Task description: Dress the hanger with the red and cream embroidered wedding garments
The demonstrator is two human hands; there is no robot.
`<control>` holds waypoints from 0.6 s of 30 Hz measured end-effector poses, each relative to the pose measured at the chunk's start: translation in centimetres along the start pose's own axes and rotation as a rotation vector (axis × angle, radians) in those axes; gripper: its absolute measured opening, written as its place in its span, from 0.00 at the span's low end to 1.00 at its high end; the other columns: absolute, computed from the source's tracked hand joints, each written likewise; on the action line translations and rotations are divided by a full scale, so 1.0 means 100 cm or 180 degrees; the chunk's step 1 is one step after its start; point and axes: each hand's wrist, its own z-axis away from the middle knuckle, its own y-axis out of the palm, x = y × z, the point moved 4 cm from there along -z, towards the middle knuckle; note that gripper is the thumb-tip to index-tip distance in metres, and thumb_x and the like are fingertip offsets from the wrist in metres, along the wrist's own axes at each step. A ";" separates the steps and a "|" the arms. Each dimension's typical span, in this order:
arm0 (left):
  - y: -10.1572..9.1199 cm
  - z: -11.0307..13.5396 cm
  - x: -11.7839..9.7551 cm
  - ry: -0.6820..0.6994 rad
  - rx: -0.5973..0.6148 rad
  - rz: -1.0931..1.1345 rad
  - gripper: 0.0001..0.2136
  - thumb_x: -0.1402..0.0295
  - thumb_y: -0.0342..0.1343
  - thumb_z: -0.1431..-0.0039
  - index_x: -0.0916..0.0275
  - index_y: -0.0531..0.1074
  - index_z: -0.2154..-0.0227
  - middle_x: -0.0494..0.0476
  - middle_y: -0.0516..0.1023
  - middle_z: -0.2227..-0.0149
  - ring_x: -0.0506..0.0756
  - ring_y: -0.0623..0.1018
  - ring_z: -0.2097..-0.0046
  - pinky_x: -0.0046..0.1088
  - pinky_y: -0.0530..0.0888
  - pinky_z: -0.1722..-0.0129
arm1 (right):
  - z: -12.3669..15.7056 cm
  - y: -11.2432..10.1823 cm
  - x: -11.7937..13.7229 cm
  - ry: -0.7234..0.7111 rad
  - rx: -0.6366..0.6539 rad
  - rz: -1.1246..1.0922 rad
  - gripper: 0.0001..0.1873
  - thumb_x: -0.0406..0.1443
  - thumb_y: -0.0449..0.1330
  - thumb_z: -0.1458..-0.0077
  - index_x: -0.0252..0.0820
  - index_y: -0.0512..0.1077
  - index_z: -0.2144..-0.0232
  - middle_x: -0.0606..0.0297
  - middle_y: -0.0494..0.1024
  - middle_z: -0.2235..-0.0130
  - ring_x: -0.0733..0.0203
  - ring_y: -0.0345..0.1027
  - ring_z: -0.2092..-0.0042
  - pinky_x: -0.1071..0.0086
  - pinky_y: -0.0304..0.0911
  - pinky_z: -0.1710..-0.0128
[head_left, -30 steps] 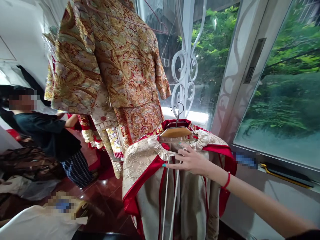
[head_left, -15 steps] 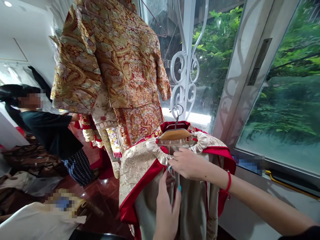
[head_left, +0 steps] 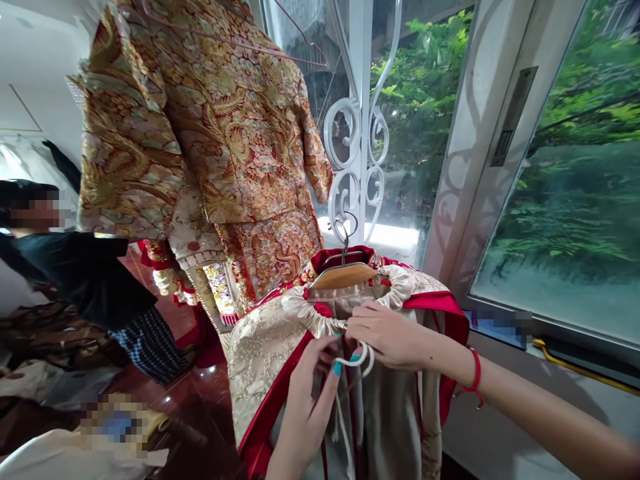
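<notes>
A cream and red garment (head_left: 265,340) with a gathered waist hangs on a wooden hanger (head_left: 343,275) in front of me. Two white drawstring cords (head_left: 356,357) come out of the gathered waist. My left hand (head_left: 307,393) reaches up from below and pinches the cords between thumb and fingers. My right hand (head_left: 385,333) comes in from the right, a red bracelet on its wrist, and its fingers close on the looped cord beside the left hand.
A gold and red embroidered jacket (head_left: 200,127) hangs high at left, with a matching skirt below. White scrolled ironwork (head_left: 357,147) and a large window stand behind. Another person in a dark top (head_left: 85,277) bends at far left over piled fabrics.
My left hand has come up from below and joined my right hand at the cords. My right hand went from flat on the garment to closed on the cord, now looped.
</notes>
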 end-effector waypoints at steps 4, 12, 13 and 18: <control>0.008 -0.024 -0.019 0.0362 0.0378 -0.0186 0.21 0.68 0.47 0.35 0.55 0.61 0.39 0.60 0.73 0.49 0.56 0.74 0.53 0.37 0.70 0.47 | 0.013 -0.007 0.000 0.0061 0.0059 -0.0202 0.13 0.36 0.47 0.32 0.37 0.69 0.62 0.58 0.75 0.62 0.56 0.62 0.60 0.61 0.56 0.55; 0.015 -0.045 -0.013 0.0416 0.0793 -0.0399 0.22 0.74 0.44 0.39 0.55 0.68 0.44 0.59 0.74 0.45 0.59 0.71 0.43 0.37 0.68 0.44 | 0.021 -0.009 0.009 0.0333 0.0353 -0.0044 0.09 0.31 0.51 0.39 0.36 0.71 0.61 0.58 0.75 0.63 0.55 0.60 0.62 0.60 0.60 0.55; 0.014 -0.044 -0.013 0.0402 0.0806 -0.0361 0.21 0.73 0.46 0.39 0.56 0.68 0.44 0.59 0.74 0.46 0.59 0.72 0.44 0.38 0.68 0.44 | 0.022 -0.011 0.010 0.0362 0.0351 -0.0100 0.09 0.31 0.51 0.40 0.36 0.71 0.61 0.58 0.74 0.63 0.55 0.60 0.61 0.59 0.60 0.54; 0.013 -0.040 -0.017 0.0290 0.0910 -0.0136 0.23 0.64 0.58 0.44 0.57 0.66 0.45 0.60 0.73 0.45 0.61 0.72 0.45 0.39 0.69 0.45 | 0.025 -0.016 0.010 0.0408 0.0233 -0.0507 0.13 0.33 0.48 0.38 0.38 0.71 0.60 0.58 0.76 0.62 0.55 0.61 0.60 0.56 0.60 0.51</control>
